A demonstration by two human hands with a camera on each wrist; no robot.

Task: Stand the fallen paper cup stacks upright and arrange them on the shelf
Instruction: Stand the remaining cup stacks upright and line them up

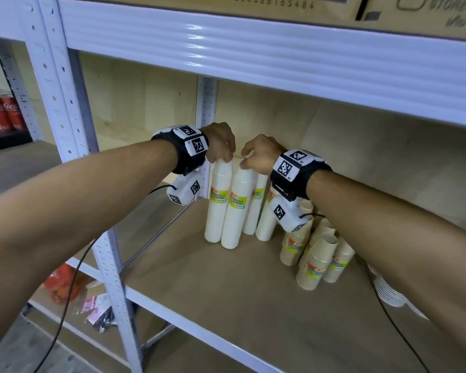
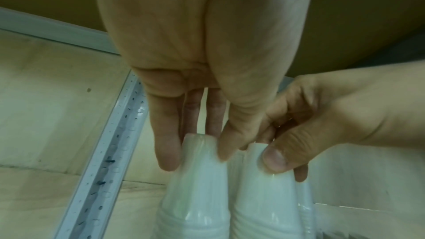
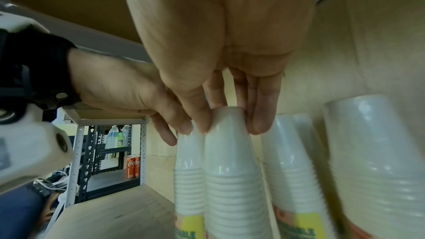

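Here the left hand (image 1: 221,142) and right hand (image 1: 258,156) each pinch a white cup stack (image 1: 218,203), bottoms blurred in wrist views

Stockroom, white metal shelving (image 1: 65,109), cartons (image 1: 280,6) overhead (barcoded), cola cans (image 1: 3,111), wrapped cup stacks (image 1: 233,208)

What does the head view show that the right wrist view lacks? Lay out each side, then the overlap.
Head only: brown cup stacks, cardboard boxes on the shelf above.
Right wrist only: water bottles on a far rack.
Both: left hand and right hand pinching the tops of two white stacks, two more white stacks, cola cans.
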